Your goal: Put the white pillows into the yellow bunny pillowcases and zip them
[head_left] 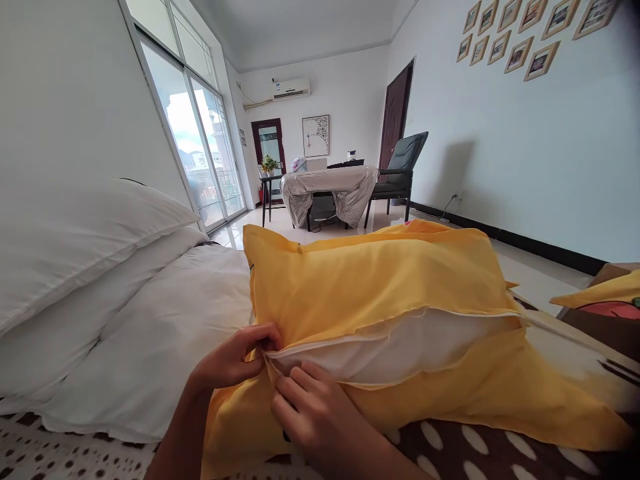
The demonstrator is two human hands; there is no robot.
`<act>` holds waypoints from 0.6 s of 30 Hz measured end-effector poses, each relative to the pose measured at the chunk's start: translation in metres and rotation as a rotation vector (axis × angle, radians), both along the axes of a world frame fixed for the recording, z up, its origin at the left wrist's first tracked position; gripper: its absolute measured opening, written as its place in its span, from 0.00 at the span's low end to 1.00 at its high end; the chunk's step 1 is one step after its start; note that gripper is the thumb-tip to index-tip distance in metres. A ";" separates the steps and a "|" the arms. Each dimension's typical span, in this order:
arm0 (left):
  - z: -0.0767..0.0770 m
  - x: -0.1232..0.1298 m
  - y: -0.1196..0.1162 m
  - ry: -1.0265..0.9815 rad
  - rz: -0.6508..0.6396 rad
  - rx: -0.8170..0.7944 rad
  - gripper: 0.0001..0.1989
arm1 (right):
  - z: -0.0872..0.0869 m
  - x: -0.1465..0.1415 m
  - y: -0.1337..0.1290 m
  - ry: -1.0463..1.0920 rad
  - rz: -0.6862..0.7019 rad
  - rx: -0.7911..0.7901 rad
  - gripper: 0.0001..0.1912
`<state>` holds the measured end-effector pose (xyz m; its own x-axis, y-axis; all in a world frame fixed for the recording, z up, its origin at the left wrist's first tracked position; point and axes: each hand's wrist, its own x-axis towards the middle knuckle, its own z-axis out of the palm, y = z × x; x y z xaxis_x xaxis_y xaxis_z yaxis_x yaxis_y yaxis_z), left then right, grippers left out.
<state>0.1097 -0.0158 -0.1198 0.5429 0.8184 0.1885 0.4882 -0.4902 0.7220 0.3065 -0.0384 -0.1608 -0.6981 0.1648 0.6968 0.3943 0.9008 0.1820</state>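
A yellow pillowcase (380, 273) lies in front of me with a white pillow (425, 347) inside it. Its long side opening gapes, and the white pillow shows between the two edges. My left hand (245, 357) pinches the pillowcase at the left end of that opening. Close beside it, my right hand (313, 403) has its fingers curled on the lower edge of the same opening, gripping the yellow fabric. Whether a zipper pull sits between the fingers is hidden.
White pillows (90, 247) are stacked at the left. Beneath lies a brown bedspread (450, 447) with pale spots. More yellow fabric (610, 293) rests at the right. Farther off stand a covered table (330, 180), a dark chair (400, 170) and a glass sliding door (195, 127).
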 end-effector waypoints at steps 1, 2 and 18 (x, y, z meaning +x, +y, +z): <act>0.000 -0.002 0.001 0.008 -0.009 -0.004 0.08 | -0.001 -0.001 0.000 0.000 0.007 -0.003 0.11; 0.000 -0.004 0.002 0.012 -0.013 -0.012 0.06 | -0.002 -0.002 -0.001 0.000 0.010 -0.005 0.11; 0.006 -0.025 -0.006 0.158 -0.030 -0.045 0.06 | 0.027 0.024 -0.007 -0.148 -0.051 -0.322 0.19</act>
<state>0.0849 -0.0219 -0.1136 0.5876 0.8068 0.0623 0.5831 -0.4756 0.6586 0.3306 -0.0451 -0.1338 -0.7730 0.3967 0.4951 0.4310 0.9010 -0.0491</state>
